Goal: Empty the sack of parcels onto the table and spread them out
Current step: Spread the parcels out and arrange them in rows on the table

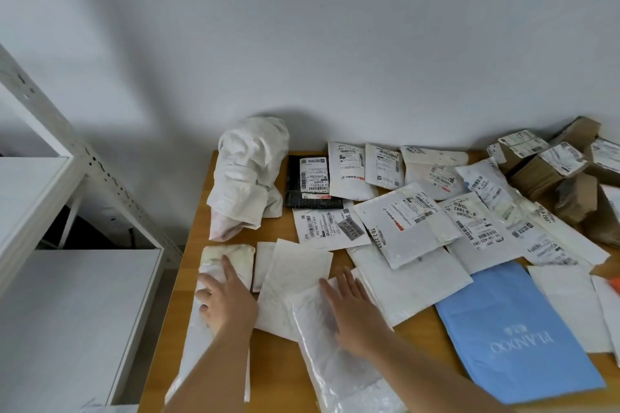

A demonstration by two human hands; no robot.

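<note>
- Head view: I see a wooden table with a warm, smooth top, pushed against a plain white wall; white metal shelving with perforated uprights stands just beside its left edge.
- I find the sack, crumpled white woven cloth, slumped at the table's far left corner.
- Parcels lie flat across the top: white poly mailers with barcode labels, one black mailer, a glossy blue bag, and brown cardboard boxes piled at the far right.
- My left hand presses a lumpy white packet, fingers straight and spread.
- My right hand lies flat, fingers extended, on a translucent bubble mailer.
</note>
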